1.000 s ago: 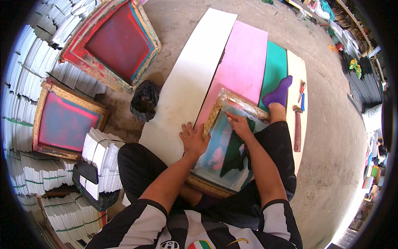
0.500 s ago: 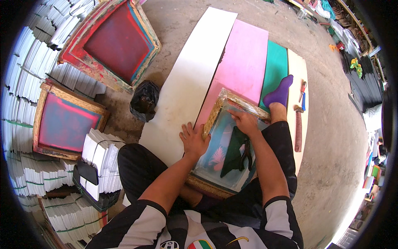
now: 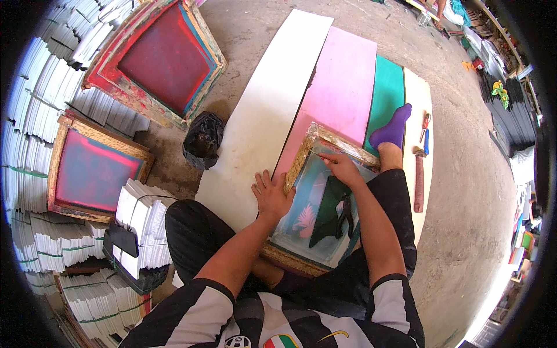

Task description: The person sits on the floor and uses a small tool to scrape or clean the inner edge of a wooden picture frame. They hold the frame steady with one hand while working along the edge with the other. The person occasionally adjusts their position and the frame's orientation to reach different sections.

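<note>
Wooden screen frame (image 3: 301, 168) lies on person's lap, over pink sheet (image 3: 342, 93). Left hand (image 3: 270, 194) flat, fingers spread, on frame's left edge. Right hand (image 3: 342, 168) (fingers curled) presses mesh near top.

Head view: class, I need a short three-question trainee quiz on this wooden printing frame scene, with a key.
1. True or false: the left hand lies flat at the left edge of the wooden screen frame.
2. The right hand is A) on the mesh inside that frame, B) on the hammer, C) on the black bag.
3. What colour is the sheet directly under the frame's far end?

Key: 1 true; 2 A; 3 pink.
</note>
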Action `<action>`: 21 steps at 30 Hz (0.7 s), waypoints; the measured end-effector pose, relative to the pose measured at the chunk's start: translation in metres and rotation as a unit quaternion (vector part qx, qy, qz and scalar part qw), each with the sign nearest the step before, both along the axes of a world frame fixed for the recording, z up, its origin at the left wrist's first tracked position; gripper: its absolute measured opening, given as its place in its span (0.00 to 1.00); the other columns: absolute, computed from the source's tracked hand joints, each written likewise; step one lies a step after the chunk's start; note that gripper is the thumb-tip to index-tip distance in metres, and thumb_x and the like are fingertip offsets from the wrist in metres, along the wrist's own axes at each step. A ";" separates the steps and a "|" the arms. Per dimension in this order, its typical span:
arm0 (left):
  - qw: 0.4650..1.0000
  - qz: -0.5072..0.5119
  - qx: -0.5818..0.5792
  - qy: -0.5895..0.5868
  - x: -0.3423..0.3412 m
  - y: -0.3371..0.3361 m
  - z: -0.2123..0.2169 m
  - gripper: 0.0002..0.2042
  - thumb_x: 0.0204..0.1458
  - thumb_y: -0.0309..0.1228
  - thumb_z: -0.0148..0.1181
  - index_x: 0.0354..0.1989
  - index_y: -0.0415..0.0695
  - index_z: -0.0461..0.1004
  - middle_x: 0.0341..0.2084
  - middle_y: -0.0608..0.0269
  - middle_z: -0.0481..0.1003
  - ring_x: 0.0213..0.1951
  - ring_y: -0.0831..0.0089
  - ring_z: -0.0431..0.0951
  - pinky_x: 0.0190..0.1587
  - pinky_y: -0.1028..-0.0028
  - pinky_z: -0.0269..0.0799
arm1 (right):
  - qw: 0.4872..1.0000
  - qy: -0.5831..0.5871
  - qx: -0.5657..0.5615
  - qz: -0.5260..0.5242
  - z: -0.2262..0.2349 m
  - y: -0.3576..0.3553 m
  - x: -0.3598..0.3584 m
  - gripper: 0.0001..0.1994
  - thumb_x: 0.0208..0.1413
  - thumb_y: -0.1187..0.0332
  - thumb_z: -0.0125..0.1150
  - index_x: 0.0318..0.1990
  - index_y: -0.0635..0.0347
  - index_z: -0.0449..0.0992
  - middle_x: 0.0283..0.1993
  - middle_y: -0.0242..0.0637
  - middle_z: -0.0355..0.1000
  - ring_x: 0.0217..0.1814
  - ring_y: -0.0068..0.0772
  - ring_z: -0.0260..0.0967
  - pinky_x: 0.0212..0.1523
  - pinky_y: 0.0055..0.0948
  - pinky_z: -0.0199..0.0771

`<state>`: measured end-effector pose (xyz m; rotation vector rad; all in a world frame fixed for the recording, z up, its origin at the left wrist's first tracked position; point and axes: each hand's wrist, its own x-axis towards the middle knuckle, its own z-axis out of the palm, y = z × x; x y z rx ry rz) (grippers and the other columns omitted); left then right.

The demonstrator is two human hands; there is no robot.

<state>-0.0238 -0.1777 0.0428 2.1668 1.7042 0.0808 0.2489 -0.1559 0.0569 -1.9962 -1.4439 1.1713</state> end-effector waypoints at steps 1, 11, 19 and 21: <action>1.000 -0.001 0.002 0.000 0.000 0.000 0.000 0.33 0.59 0.54 0.58 0.71 0.57 0.63 0.72 0.33 0.52 0.74 0.29 0.45 0.70 0.30 0.42 | 0.992 -0.090 0.078 0.029 -0.005 -0.005 -0.002 0.18 0.68 0.57 0.58 0.62 0.46 0.80 0.37 0.36 0.80 0.33 0.29 0.73 0.38 0.36 0.75; 1.000 0.000 0.009 0.005 0.001 -0.001 -0.003 0.33 0.59 0.55 0.58 0.71 0.56 0.63 0.71 0.35 0.53 0.74 0.29 0.45 0.70 0.30 0.44 | 0.993 0.045 -0.105 -0.035 0.017 0.006 -0.006 0.17 0.67 0.58 0.57 0.62 0.30 0.79 0.49 0.41 0.83 0.52 0.46 0.80 0.50 0.41 0.77; 1.000 0.000 0.006 0.004 0.000 0.000 0.001 0.33 0.59 0.55 0.58 0.71 0.56 0.63 0.72 0.35 0.53 0.74 0.29 0.47 0.69 0.30 0.45 | 0.955 -0.287 0.069 0.014 0.037 -0.011 -0.023 0.16 0.67 0.53 0.56 0.59 0.31 0.81 0.44 0.43 0.83 0.44 0.50 0.81 0.45 0.49 0.79; 1.000 0.002 0.006 -0.004 -0.001 -0.001 0.000 0.33 0.59 0.54 0.58 0.71 0.57 0.63 0.72 0.35 0.53 0.74 0.30 0.46 0.70 0.30 0.44 | 0.953 -0.298 0.049 0.018 0.041 -0.010 -0.029 0.16 0.67 0.53 0.56 0.59 0.30 0.81 0.44 0.42 0.83 0.45 0.50 0.81 0.46 0.49 0.79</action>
